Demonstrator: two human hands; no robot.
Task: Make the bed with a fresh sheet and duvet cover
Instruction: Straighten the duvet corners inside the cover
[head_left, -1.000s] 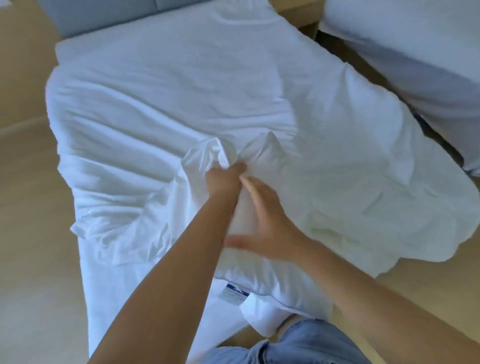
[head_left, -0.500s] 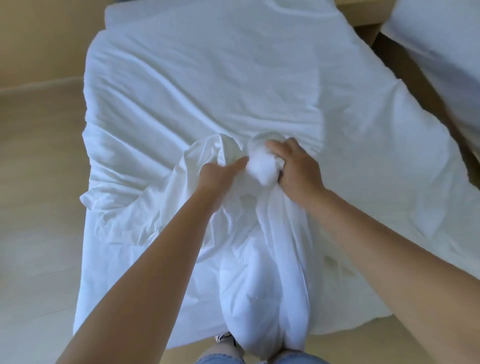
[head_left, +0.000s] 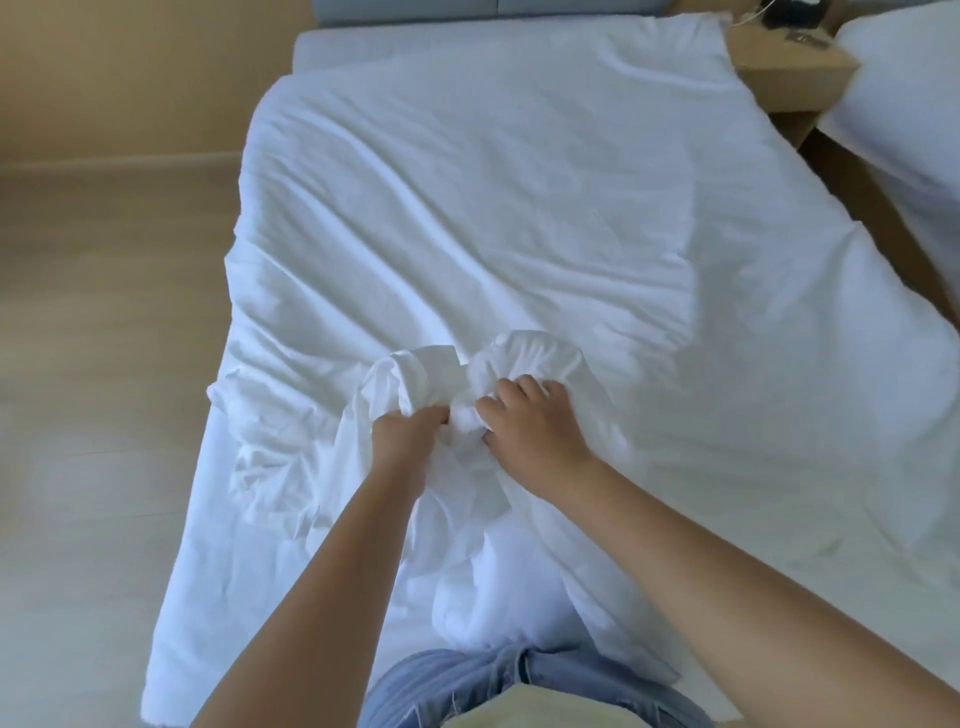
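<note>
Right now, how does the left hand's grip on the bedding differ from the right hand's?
The left hand grips a thin, flat fold of cloth, its fingers mostly hidden; the right hand grips a thicker, puffy bunch, its curled fingers in plain view. Both hold the white bedding, close together.

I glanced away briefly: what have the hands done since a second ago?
The right hand, then flat and open, slid forward and gripped the bunched duvet cover beside the left hand. The left hand kept its grip; the cover stays spread on the bed.
</note>
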